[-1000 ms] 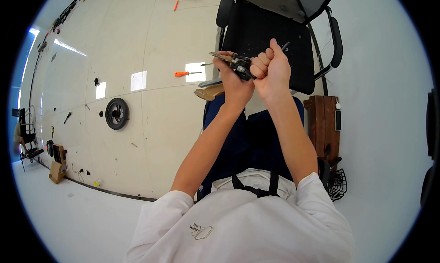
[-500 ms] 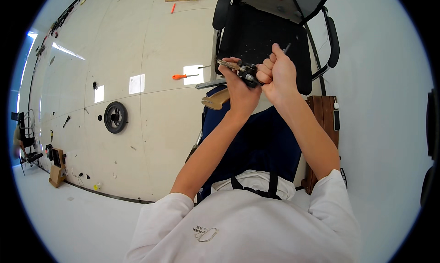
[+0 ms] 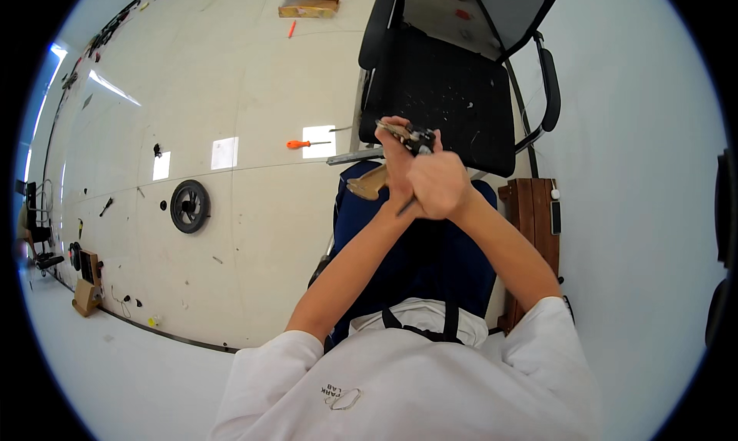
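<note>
Over my lap, my left hand [image 3: 397,168] is closed around a black and tan mechanical part [image 3: 417,140] with a flat edge and dark fittings. A curved tan piece [image 3: 367,184] sticks out below that hand; whether it belongs to the part is hidden. My right hand [image 3: 440,184] is a fist close against the left wrist, wrapped round a thin dark rod-like tool [image 3: 406,207]. Only one end of the tool shows, angled down to the left; its working end is covered by my fingers.
In front stands a black office chair [image 3: 446,87] with specks on its seat. On the tiled floor to the left lie an orange screwdriver [image 3: 298,144], a black wheel [image 3: 190,207] and a cardboard box [image 3: 309,5]. A brown wooden box [image 3: 536,226] stands at my right.
My right fist has swung down and left, turning over; the tool end that pointed up and away now points down toward me. The left hand with the part has come slightly nearer.
</note>
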A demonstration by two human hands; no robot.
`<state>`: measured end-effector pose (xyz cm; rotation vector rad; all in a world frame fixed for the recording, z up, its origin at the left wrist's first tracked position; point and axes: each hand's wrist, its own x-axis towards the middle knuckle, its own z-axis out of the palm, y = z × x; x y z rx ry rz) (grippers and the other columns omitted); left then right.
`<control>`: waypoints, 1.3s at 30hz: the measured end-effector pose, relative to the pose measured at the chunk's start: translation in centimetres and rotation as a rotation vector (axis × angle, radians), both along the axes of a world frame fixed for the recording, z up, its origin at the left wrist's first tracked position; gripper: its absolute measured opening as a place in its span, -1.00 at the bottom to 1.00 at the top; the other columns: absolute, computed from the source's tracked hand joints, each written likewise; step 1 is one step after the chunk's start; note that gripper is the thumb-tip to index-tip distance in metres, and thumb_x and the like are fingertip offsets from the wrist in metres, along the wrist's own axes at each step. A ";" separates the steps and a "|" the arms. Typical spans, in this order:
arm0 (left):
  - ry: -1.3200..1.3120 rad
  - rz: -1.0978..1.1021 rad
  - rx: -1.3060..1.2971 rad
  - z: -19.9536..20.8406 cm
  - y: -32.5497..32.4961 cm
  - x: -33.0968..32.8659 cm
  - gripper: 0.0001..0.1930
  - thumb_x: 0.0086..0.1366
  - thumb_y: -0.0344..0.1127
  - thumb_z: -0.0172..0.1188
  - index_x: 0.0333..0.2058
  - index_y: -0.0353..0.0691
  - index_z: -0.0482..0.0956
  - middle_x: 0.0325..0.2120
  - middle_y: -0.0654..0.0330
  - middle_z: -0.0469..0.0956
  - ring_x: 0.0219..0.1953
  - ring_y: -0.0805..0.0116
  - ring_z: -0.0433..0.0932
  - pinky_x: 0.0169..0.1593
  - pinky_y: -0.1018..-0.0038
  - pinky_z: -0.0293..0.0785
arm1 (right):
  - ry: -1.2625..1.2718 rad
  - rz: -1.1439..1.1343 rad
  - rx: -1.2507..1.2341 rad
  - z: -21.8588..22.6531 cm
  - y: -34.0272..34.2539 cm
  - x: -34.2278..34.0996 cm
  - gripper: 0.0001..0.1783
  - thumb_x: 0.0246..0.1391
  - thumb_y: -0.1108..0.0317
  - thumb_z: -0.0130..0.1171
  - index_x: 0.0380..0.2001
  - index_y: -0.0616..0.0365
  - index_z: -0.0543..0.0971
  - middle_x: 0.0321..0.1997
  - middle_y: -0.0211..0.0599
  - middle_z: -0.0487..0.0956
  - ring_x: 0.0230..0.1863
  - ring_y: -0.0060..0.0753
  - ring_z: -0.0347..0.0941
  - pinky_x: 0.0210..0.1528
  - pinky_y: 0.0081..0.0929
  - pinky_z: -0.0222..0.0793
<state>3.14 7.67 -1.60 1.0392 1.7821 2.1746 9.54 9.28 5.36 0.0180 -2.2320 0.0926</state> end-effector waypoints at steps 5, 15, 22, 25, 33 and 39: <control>-0.552 -0.324 0.199 1.7 -0.7 -0.4 -0.43 0.05 -0.47 0.35 -0.12 -0.27 0.10 -0.23 0.13 0.22 -0.32 0.31 0.34 -0.20 0.39 0.36 | 0.051 0.037 -0.286 1.2 -1.3 0.4 -0.54 0.23 0.25 0.03 -0.77 0.08 0.36 -0.85 -0.33 0.15 -0.82 -0.37 0.17 -0.70 -0.48 0.16; 0.087 -0.179 -0.033 2.8 -1.6 -0.9 -0.44 0.11 -0.43 0.32 -0.11 -0.31 0.06 -0.21 0.03 0.22 -0.20 0.24 0.34 -0.13 0.38 0.32 | 0.378 -0.055 -1.824 2.9 -0.5 2.2 -0.49 0.31 0.12 -0.06 -0.72 0.05 0.17 -0.77 -0.55 0.07 -0.74 -0.65 -0.06 -0.68 -0.56 -0.16; 0.008 -0.188 -0.036 2.5 -1.4 -1.6 -0.40 0.13 -0.44 0.31 -0.02 -0.39 0.05 -0.18 0.05 0.23 -0.13 0.31 0.30 -0.02 0.44 0.29 | -0.475 -0.407 -0.880 3.7 -2.4 5.7 -0.69 0.29 0.33 -0.15 -0.47 0.34 0.39 -0.60 0.12 0.43 -0.53 0.11 0.37 -0.48 -0.18 0.19; -0.062 -0.222 -0.007 2.3 -1.4 -1.4 -0.40 0.14 -0.44 0.30 -0.02 -0.36 0.05 -0.18 0.07 0.24 -0.13 0.34 0.30 -0.04 0.45 0.31 | -0.560 -0.393 -0.887 4.6 -2.4 5.1 -0.67 0.29 0.28 -0.10 -0.46 0.35 0.37 -0.66 0.00 0.39 -0.60 -0.05 0.37 -0.49 -0.21 0.20; 0.074 -0.164 -0.021 2.1 -1.1 -1.6 -0.43 0.11 -0.46 0.31 -0.10 -0.33 0.04 -0.15 0.05 0.19 -0.18 0.31 0.31 -0.05 0.44 0.34 | 0.601 0.454 -2.209 4.0 0.0 2.8 -0.48 0.37 -0.06 -0.24 -0.67 -0.13 0.05 -0.74 -0.63 -0.11 -0.74 -0.69 -0.27 -0.75 -0.63 -0.38; 0.001 -0.230 -0.034 1.6 -1.5 -1.6 -0.28 -0.02 -0.44 0.36 0.00 -0.27 0.03 -0.13 0.10 0.21 -0.06 0.31 0.28 0.05 0.43 0.23 | 0.738 0.327 -2.123 2.9 0.8 -1.1 -0.47 0.36 -0.06 -0.19 -0.66 -0.09 0.08 -0.74 -0.62 -0.11 -0.73 -0.70 -0.28 -0.73 -0.63 -0.39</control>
